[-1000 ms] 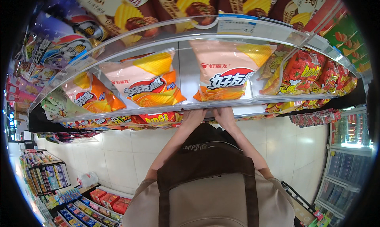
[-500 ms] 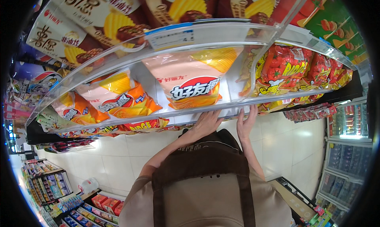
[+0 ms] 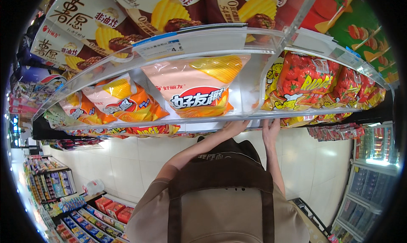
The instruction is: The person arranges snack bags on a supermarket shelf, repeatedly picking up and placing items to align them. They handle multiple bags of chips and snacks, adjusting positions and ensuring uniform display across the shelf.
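Bright, even shop lighting; colours saturated, no deep shadows on chip bags (image 3: 196, 88). Soft glare streaks along clear plastic shelf rail (image 3: 203, 39), washing out price tag (image 3: 159, 49) partly. Strong white glow from lit fridge (image 3: 375, 152) at right edge, detail blown out there. Pale floor tiles (image 3: 127, 158) reflect overhead light in soft patches. Heavy fisheye bend: shelf edges curve, black vignette rings frame. Rim areas smeared, low shelves (image 3: 46, 183) at lower left small and soft. Centre fairly sharp; hands slightly soft.
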Available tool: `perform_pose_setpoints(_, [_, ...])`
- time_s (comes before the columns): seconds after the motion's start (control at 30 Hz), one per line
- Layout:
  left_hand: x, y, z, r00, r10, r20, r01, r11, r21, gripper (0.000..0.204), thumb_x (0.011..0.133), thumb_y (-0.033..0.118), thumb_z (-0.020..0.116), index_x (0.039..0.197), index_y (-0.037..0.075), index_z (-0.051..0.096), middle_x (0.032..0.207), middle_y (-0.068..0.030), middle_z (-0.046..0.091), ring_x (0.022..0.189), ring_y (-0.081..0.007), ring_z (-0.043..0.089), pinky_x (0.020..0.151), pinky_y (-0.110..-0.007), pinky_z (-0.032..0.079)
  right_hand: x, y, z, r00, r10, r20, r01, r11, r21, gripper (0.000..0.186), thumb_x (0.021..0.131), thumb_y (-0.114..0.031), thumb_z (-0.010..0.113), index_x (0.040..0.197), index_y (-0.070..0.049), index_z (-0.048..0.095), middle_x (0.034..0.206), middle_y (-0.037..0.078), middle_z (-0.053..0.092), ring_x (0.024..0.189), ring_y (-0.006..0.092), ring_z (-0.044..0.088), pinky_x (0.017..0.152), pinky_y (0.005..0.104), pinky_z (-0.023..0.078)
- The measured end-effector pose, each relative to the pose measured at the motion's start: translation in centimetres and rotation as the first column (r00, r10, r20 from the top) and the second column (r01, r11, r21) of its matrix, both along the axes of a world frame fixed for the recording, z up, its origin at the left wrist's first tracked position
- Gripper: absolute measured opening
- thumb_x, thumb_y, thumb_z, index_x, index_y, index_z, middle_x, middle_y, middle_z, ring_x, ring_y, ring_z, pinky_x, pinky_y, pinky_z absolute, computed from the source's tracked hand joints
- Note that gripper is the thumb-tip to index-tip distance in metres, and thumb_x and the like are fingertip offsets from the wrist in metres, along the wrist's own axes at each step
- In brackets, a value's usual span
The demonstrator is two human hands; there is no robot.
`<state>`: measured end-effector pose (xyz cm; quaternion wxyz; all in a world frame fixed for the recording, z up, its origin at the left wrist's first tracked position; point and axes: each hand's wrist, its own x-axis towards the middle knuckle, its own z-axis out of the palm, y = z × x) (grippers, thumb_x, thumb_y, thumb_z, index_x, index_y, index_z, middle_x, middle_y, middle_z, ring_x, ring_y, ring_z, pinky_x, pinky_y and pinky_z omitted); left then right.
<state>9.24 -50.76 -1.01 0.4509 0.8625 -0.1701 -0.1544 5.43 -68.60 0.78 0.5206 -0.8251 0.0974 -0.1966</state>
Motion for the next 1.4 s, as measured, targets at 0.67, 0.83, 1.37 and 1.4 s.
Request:
perform_pose_setpoints(0.67, [-3.5, 6.4, 6.4, 0.979, 0.161, 0.128, -0.161, 0.987, -0.013, 0.046, 0.095, 0.037, 0.057, 0.123, 0.000, 0.055, 0.108, -0.0251, 0.062, 0.103, -0.0412, 0.059, 0.091, -0.048, 0.045, -2.2, 4.0, 5.7, 0.981, 0.072, -0.182, -0.079, 0.996, -0.030, 0.032, 0.091, -0.015, 0.064, 0.117, 0.003, 0.058, 0.099, 0.013, 0.064, 0.086, 0.0195, 0.058, 0.070, 0.0306, 0.046])
perform_pose_setpoints(0.83, [-6.2, 10.7, 6.8, 0.963, 0.220, 0.155, -0.224, 0.974, 0.010, 0.045, 0.093, 0.030, 0.062, 0.125, 0.002, 0.051, 0.104, -0.0223, 0.062, 0.095, -0.0370, 0.062, 0.088, -0.047, 0.046, -3.5, 7.7, 5.6, 0.974, 0.161, -0.157, -0.160, 0.987, 0.015, 0.039, 0.089, -0.012, 0.067, 0.123, 0.003, 0.056, 0.102, 0.012, 0.064, 0.085, 0.0161, 0.057, 0.069, 0.0271, 0.046])
perform_pose_setpoints(1.37, [-10.0, 19.4, 5.4, 0.859, 0.468, 0.206, -0.466, 0.883, -0.060, 0.056, 0.091, 0.022, 0.063, 0.135, -0.005, 0.041, 0.123, -0.0275, 0.055, 0.109, -0.0446, 0.055, 0.091, -0.048, 0.046, -2.8, 16.8, 4.9, 0.905, 0.409, -0.119, -0.423, 0.893, -0.150, 0.046, 0.084, -0.009, 0.071, 0.125, 0.002, 0.053, 0.102, 0.015, 0.063, 0.079, 0.0239, 0.058, 0.072, 0.0343, 0.049])
perform_pose_setpoints(1.4, [-10.0, 19.5, 5.3, 0.861, 0.473, 0.190, -0.473, 0.880, -0.048, 0.056, 0.091, 0.021, 0.063, 0.135, -0.005, 0.040, 0.122, -0.0276, 0.055, 0.109, -0.0450, 0.055, 0.090, -0.049, 0.046, -2.7, 17.0, 4.7, 0.909, 0.406, -0.097, -0.417, 0.893, -0.167, 0.046, 0.083, -0.009, 0.071, 0.124, 0.002, 0.053, 0.102, 0.016, 0.063, 0.080, 0.0249, 0.059, 0.073, 0.0348, 0.050])
